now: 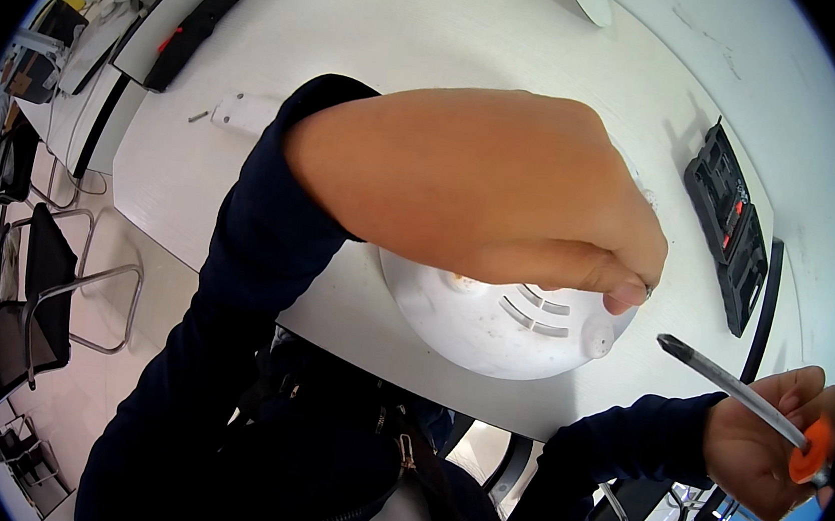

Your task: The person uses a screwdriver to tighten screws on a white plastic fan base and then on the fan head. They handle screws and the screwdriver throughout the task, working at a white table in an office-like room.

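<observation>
From my end, far left, I've got a black power screwdriver lying on the white table, then a small metal pin just beside a white part. Here's the left hand, arched over the slotted white round shell at the table's near edge; fingers curl down, but I can't tell whether they pinch something. Past it, an unfolded black tool case; far right, the right hand grips an orange-handled screwdriver, tip angled toward the shell.
</observation>
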Demonstrator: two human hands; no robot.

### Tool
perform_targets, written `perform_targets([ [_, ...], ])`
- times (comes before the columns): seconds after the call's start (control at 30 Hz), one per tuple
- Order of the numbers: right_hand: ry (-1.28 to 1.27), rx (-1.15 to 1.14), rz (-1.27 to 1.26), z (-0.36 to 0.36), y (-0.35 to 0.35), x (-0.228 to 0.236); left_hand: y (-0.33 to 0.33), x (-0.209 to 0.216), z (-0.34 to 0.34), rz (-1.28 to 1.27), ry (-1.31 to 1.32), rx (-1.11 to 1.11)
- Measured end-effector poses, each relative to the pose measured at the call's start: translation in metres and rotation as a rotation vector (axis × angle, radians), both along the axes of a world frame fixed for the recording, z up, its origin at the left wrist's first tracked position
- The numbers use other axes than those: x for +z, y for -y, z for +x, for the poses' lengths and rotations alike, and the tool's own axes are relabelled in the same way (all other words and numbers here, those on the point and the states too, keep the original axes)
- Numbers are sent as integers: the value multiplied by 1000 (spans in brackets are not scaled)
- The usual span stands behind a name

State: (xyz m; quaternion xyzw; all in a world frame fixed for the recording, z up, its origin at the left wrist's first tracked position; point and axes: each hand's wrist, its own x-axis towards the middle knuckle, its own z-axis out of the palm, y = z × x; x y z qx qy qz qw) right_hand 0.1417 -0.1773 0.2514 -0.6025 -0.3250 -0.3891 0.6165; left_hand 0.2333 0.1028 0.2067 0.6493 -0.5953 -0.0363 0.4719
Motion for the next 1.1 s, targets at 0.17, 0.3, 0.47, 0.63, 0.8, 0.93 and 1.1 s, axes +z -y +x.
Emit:
perform_targets([
  [0.17,33,8,41,1,2,-1,-1,1,-1,68,19,-16],
  [0.3,-16,0,-4,1,0,-1,1,3,-2,38,30,-29],
  [0.47,5,43,-74,1,-2,-1,0,5,-1,88,30,-61],
  [0.63,32,6,-57,2,-2,-2,-1,7,-1,78,33,-57],
  [0.8,40,-28,-16,3,-5,-2,-1,3,-1,18,33,-33],
  [0.93,91,-72,14,5,-6,-2,2,-1,-2,-48,81,15],
  [1.1,111,-161,95,8,-8,-6,2,1,-2,-118,59,34],
])
